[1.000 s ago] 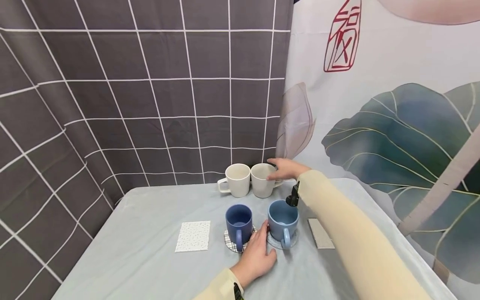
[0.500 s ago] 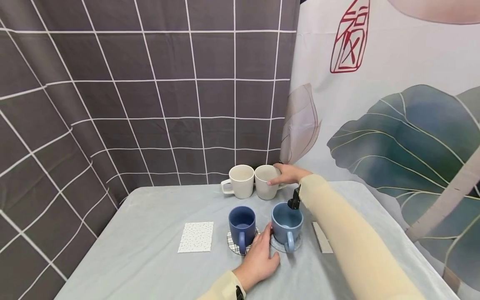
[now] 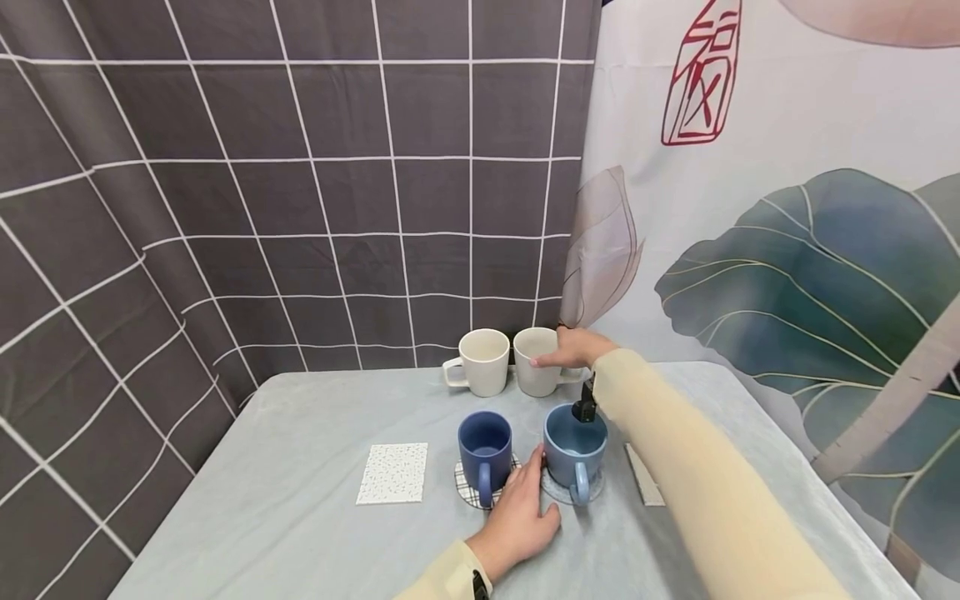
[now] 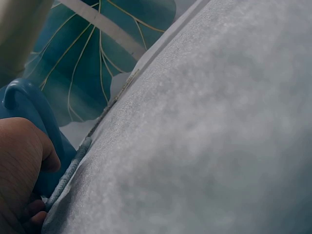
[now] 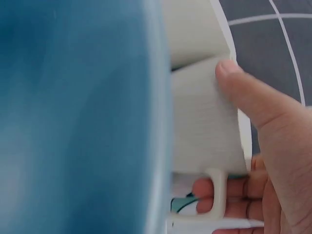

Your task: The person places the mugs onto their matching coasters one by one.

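Note:
At the back of the table, my right hand (image 3: 579,348) grips a white mug (image 3: 534,367) on its right side. In the right wrist view the thumb (image 5: 253,95) presses against this mug's wall near the rim, while other fingers (image 5: 236,192) curl behind the handle. Left of it stands a second white mug (image 3: 483,367). My left hand (image 3: 517,518) rests on the table, fingers forward, between a dark blue mug (image 3: 483,446) and a light blue mug (image 3: 576,446). In the left wrist view it lies close beside the light blue mug's handle (image 4: 34,95).
Under the dark blue mug is a round checked coaster (image 3: 467,492); a round blue-grey coaster (image 3: 557,490) lies under the light blue one. A square speckled coaster (image 3: 392,473) lies left, and a beige coaster (image 3: 642,475) is partly behind the right sleeve. Curtains hang behind the table.
My right hand has closed from above the right white mug's rim onto its side. That mug has shifted slightly right, widening the gap to the other white mug. The left hand stays in place.

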Tool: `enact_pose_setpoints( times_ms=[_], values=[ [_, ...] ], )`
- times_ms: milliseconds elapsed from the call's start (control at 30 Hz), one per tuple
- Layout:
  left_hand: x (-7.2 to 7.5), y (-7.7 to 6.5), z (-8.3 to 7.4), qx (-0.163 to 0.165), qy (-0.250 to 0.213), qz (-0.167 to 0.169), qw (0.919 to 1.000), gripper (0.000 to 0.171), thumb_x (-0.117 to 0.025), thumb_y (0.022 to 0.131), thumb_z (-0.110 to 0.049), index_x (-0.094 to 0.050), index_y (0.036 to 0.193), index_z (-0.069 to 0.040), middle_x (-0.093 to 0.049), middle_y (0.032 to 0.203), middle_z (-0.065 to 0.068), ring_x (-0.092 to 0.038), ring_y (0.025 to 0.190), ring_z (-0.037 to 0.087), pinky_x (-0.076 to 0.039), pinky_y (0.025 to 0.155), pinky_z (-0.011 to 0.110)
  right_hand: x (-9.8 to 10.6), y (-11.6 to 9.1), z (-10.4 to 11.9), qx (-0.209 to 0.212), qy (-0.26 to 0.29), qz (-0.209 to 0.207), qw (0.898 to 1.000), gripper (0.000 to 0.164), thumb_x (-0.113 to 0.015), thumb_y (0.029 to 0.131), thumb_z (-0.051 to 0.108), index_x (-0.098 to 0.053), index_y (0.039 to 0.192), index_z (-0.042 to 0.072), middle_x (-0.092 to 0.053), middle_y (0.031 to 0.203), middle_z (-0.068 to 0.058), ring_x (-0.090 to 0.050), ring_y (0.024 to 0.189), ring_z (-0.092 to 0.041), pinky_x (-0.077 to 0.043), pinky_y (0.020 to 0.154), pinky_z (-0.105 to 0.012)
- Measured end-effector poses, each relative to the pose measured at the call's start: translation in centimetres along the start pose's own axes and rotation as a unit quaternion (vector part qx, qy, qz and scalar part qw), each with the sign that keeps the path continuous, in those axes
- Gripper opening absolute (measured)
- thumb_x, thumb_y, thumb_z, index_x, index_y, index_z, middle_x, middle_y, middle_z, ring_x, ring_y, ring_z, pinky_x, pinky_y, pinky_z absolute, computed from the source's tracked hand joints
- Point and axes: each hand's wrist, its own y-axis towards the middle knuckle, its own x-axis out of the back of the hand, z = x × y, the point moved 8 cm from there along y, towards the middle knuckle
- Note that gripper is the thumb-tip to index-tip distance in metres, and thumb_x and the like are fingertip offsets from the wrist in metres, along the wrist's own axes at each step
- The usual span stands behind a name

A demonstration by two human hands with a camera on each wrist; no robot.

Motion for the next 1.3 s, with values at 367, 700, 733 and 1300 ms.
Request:
enact_pose_setpoints(
  times_ms=[367, 700, 733, 1300],
  values=[
    [-0.1, 0.0, 0.1, 0.009, -0.005, 0.011, 0.9999, 0.079, -0.060, 0.091, -0.019, -0.024, 0.159, -0.001, -0.041, 0.157, 0.013, -0.039, 0.144, 0.027, -0.032, 0.118, 0.044, -0.3, -0.2, 0.2, -0.069, -0.018, -0.004, 0.997, 0.086, -0.059, 0.085, 0.073, -0.061, 0.124, -0.003, -0.068, 0.113, -0.017, -0.065, 0.095, -0.029, -0.054, 0.081, -0.044],
    [-0.1, -0.2, -0.1, -0.007, 0.003, -0.004, 1.0000, 0.078, -0.061, 0.089, -0.017, -0.027, 0.157, 0.001, -0.045, 0.154, 0.015, -0.043, 0.140, 0.031, -0.036, 0.116, 0.044, -0.3, -0.9, -2.1, -0.047, 0.111, 0.013, 0.993, 0.084, -0.044, 0.100, 0.060, -0.043, 0.138, -0.014, -0.057, 0.126, -0.033, -0.065, 0.101, -0.039, -0.055, 0.085, -0.051],
    [0.0, -0.2, -0.2, -0.010, 0.006, -0.009, 0.9999, 0.078, -0.061, 0.089, -0.017, -0.028, 0.157, 0.002, -0.046, 0.153, 0.016, -0.043, 0.140, 0.031, -0.036, 0.115, 0.044, -0.4, -0.9, -2.5, -0.048, 0.129, 0.016, 0.990, 0.080, -0.041, 0.102, 0.057, -0.044, 0.137, -0.014, -0.058, 0.122, -0.032, -0.066, 0.095, -0.039, -0.056, 0.081, -0.050],
    [0.1, -0.1, -0.1, -0.015, 0.009, -0.012, 0.9998, 0.078, -0.060, 0.089, -0.018, -0.027, 0.157, 0.001, -0.046, 0.153, 0.015, -0.043, 0.140, 0.030, -0.036, 0.115, 0.044, -3.6, -1.9, -3.9, 0.000, 0.342, 0.149, 0.928, 0.035, -0.030, 0.109, 0.017, -0.060, 0.097, 0.001, -0.062, 0.086, -0.002, -0.061, 0.069, -0.013, -0.049, 0.065, -0.028]
  ],
)
